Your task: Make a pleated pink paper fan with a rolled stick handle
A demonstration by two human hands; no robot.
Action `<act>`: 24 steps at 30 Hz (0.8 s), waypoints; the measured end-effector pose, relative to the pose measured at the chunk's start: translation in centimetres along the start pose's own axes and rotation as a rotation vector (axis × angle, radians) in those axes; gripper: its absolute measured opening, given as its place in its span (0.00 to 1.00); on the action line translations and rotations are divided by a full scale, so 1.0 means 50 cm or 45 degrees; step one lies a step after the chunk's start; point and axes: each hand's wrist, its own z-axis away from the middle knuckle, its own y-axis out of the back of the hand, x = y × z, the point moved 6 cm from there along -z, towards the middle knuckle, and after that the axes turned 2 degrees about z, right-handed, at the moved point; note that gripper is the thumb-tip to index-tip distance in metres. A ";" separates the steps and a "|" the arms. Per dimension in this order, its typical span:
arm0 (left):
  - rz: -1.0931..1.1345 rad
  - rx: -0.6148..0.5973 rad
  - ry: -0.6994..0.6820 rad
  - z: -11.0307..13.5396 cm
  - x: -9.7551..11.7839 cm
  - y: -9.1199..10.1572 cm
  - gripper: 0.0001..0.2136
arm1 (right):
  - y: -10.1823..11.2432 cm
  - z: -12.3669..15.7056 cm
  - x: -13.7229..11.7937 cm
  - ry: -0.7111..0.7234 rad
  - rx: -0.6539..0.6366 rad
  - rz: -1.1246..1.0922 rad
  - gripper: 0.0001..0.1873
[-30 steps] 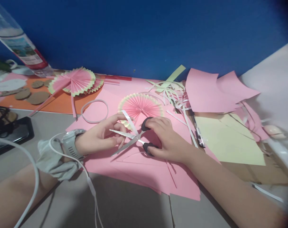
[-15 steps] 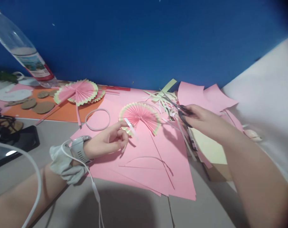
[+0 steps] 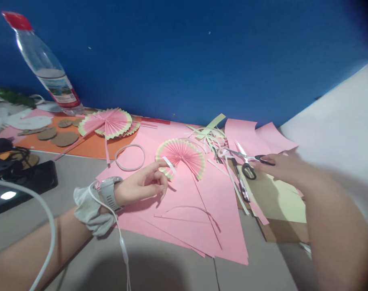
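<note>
A narrow white strip, like tape, clings to the index fingertip of my left hand, whose other fingers curl loosely. Just behind that fingertip lies a pleated paper fan, pink with a yellow-green rim, on pink paper sheets. Over on the right, my right hand grips one handle loop of the scissors. Their blades are spread and point left and away, above pale yellow paper. A dark pen or cutter is beside the scissors.
Paper scraps are heaped behind the fan. More pleated fans and cardboard discs lie on orange paper at left. Beyond stands a bottle, near the blue wall. A phone and a white cable are on the left.
My right hand has moved right and slightly down with the scissors, clear of the paper scraps, and the blades are now spread wide. The left hand keeps its pose; the view has shifted.
</note>
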 end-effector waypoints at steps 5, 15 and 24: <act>0.020 -0.013 -0.043 0.001 0.001 0.000 0.23 | 0.013 0.024 -0.063 -0.026 0.047 0.124 0.19; -0.150 0.058 -0.054 0.000 0.005 0.003 0.30 | 0.015 0.054 -0.175 0.102 0.073 -0.169 0.15; 0.046 0.059 -0.050 0.000 0.008 0.001 0.24 | 0.011 0.142 -0.393 0.711 -0.229 -0.633 0.16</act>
